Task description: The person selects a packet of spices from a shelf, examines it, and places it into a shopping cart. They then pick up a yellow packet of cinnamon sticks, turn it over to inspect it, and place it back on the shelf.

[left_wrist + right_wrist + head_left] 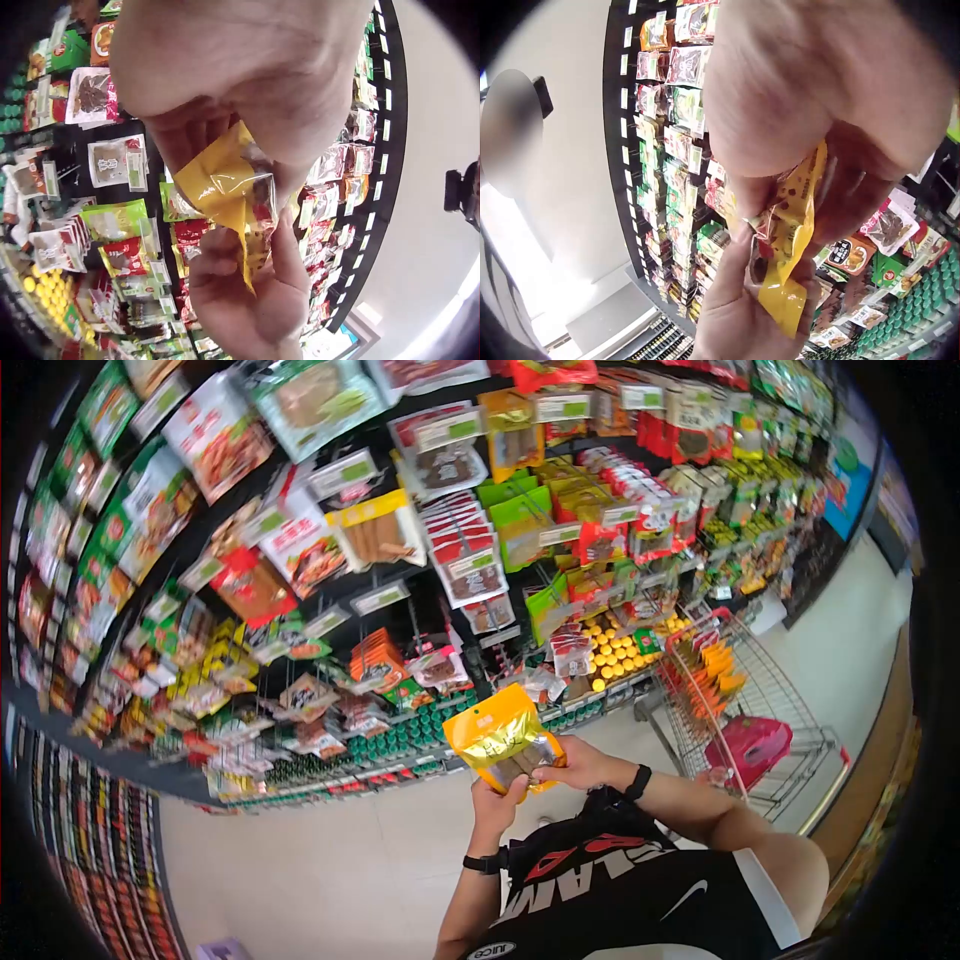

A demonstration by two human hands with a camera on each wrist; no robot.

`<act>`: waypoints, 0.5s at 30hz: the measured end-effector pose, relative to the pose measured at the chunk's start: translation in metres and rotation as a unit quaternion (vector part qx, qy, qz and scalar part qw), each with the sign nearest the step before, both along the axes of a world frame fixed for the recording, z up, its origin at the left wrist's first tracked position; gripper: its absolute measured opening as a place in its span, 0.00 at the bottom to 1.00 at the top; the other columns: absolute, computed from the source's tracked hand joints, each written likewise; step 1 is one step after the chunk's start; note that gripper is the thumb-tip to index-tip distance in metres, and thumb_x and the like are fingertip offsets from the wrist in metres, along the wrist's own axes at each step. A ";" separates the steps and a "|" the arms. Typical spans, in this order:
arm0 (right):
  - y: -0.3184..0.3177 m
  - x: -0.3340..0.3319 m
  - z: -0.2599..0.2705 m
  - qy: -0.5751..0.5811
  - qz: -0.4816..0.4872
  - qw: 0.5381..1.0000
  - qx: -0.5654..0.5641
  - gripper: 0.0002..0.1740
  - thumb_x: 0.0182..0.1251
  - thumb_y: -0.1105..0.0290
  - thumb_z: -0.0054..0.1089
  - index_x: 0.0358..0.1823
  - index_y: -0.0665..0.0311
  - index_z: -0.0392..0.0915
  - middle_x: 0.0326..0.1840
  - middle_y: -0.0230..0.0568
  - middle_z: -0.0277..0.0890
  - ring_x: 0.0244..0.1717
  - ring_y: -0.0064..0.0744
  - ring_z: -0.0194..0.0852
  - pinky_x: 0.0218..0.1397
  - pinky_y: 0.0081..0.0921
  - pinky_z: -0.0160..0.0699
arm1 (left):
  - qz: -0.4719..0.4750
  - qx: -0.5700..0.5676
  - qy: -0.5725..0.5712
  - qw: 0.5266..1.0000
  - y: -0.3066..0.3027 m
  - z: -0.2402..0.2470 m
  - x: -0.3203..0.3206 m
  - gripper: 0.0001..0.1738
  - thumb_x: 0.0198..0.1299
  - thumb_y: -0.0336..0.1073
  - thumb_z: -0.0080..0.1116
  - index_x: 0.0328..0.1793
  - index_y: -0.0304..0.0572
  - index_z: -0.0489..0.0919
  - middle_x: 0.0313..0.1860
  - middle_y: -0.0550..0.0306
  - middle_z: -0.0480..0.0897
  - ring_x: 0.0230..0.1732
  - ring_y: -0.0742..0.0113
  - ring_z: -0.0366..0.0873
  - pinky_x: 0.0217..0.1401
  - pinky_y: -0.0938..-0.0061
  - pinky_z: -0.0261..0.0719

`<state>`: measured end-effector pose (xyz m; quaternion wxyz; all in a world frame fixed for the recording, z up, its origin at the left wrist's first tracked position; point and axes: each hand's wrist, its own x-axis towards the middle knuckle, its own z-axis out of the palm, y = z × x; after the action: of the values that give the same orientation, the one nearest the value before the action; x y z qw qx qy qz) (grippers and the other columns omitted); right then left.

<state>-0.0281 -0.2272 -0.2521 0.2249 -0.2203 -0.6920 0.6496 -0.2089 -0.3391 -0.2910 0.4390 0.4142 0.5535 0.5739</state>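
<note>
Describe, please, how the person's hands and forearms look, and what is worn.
The left hand and right hand are without gloves. Both forearms are bare, with a black band at each wrist. The black top appears sleeveless, with white trim.

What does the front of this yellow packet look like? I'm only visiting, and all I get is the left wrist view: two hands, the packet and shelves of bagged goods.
Observer: In the head view, the yellow packet has a shiny gold panel across its front.

Visitor: Pretty! Is anything worn on the wrist behind the right hand?

Observer: Yes, the head view shows a black wristband there.

Visitor: And is there anything nearby to put shopping in?

Observer: Yes, a wire shopping cart stands to the right of the right hand.
</note>
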 end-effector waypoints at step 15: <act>0.165 0.082 0.034 0.148 -0.242 0.959 0.007 0.12 0.76 0.66 0.57 0.51 0.67 0.78 0.40 0.29 0.80 0.40 0.18 0.75 0.46 0.23 0.77 | -0.135 -0.004 0.091 0.987 0.144 0.024 -0.010 0.07 0.65 0.31 0.66 0.47 0.37 0.84 0.38 0.59 0.87 0.39 0.74 0.83 0.44 0.77 0.80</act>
<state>0.0536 -0.0622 -0.2180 0.4767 -0.2814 -0.5813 0.5964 -0.2192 -0.1955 -0.2675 0.4619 0.5340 0.5323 0.4671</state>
